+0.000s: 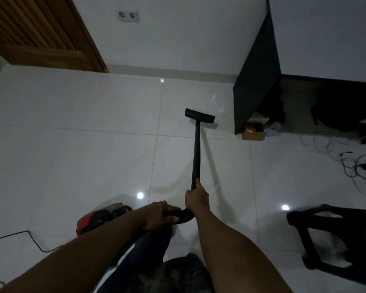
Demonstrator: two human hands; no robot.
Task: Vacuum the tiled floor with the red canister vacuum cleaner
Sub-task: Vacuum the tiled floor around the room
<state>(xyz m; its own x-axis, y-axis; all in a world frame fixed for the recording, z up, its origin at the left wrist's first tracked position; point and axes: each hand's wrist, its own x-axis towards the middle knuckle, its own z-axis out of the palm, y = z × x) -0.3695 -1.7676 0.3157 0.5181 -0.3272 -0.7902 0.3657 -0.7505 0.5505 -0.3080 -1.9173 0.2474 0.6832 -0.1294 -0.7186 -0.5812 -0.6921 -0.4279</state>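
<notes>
Now | right grip [195, 198] clasps one wand [196, 149] | left grip [161, 214] clasps one hose [185, 215]

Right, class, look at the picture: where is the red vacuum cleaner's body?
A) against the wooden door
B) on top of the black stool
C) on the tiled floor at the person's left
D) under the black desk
C: the red vacuum cleaner sits on the tiled floor just past the left hand, which grips the hose, while the right hand grips the wand.
</notes>
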